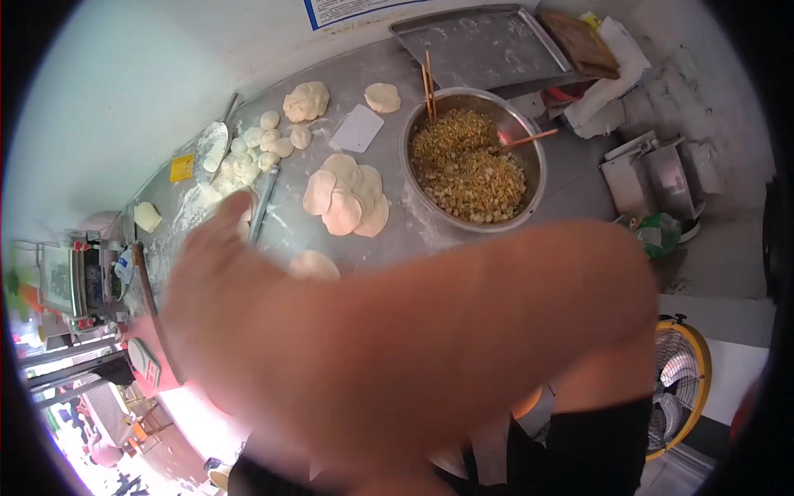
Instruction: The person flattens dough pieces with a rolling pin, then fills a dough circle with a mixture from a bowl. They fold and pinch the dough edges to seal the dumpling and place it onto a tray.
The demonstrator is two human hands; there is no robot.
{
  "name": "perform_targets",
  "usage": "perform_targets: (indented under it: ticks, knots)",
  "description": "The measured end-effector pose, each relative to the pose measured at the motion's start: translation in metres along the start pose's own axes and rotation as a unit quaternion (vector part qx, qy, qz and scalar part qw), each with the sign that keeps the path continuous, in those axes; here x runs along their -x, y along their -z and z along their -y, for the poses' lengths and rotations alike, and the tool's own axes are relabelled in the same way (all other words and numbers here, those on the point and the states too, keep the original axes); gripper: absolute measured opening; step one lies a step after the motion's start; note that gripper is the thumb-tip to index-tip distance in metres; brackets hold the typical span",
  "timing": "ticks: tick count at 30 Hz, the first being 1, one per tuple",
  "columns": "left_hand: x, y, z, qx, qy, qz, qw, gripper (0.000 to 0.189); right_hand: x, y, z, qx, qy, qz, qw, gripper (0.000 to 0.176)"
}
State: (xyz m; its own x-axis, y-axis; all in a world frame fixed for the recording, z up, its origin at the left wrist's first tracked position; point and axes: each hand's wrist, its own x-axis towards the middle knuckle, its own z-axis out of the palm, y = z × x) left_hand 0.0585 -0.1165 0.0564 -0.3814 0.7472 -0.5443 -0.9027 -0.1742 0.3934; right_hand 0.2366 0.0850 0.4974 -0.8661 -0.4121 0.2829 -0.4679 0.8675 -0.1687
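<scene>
Table [351,87]: floured, perhaps against sticking
Bowl [498,112]: right of dough rounds [344,211], likely for easy reach
Hands [222,258]: blurred, cannot tell grip

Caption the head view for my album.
Bare arm over a floury grey table: flat pale dough rounds, round steel bowl of chopped yellow mixture.

blurred forearm [463,306], wall notice [356,11] cut off

Right arm [496,322] — elbow [616,264] bent, forearm blurred — crosses leftward.
</scene>
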Motion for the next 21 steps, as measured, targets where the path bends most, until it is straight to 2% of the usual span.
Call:
perform_targets:
  ticks: [2, 5, 10, 14, 15, 16, 17, 18, 19, 20, 21]
  knots:
    - [-0.009, -0.015, 0.009, 0.037, 0.061, -0.048, 0.996, 0.047, 0.005, 0.018, 0.03, 0.009, 0.039, 0.025, 0.999, 0.026]
    - [0.011, -0.089, 0.025, -0.01, 0.036, -0.049, 0.998, 0.048, 0.027, 0.025, 0.057, 0.014, 0.067, 0.068, 0.995, 0.026]
    - [0.014, -0.134, 0.073, 0.027, -0.016, 0.019, 0.999, 0.048, 0.097, 0.044, 0.08, 0.007, 0.108, 0.115, 0.987, 0.027]
    - [0.016, -0.156, 0.14, 0.096, -0.049, 0.053, 0.993, 0.047, 0.182, 0.063, 0.072, -0.012, 0.093, 0.156, 0.983, 0.028]
    - [0.019, -0.165, 0.154, 0.101, -0.048, -0.023, 0.993, 0.046, 0.206, 0.066, 0.064, -0.016, 0.081, 0.168, 0.982, 0.028]
    - [0.023, -0.166, 0.17, 0.144, -0.021, 0.051, 0.988, 0.046, 0.228, 0.067, 0.054, -0.015, 0.068, 0.185, 0.98, 0.028]
    - [0.018, -0.164, 0.188, 0.131, -0.075, 0.057, 0.987, 0.047, 0.249, 0.066, 0.038, -0.015, 0.041, 0.205, 0.978, 0.028]
    - [0.018, -0.164, 0.209, 0.119, -0.126, 0.055, 0.983, 0.047, 0.271, 0.06, 0.021, -0.021, 0.002, 0.225, 0.974, 0.029]
    - [0.04, -0.192, 0.217, 0.119, -0.131, -0.001, 0.984, 0.048, 0.294, 0.048, -0.003, -0.026, -0.048, 0.245, 0.968, 0.029]
    - [0.048, -0.198, 0.227, 0.138, -0.14, 0.003, 0.981, 0.048, 0.321, 0.033, -0.029, -0.038, -0.112, 0.259, 0.959, 0.029]
    - [0.056, -0.201, 0.236, 0.156, -0.147, 0.007, 0.977, 0.048, 0.352, 0.011, -0.06, -0.08, -0.176, 0.234, 0.953, 0.017]
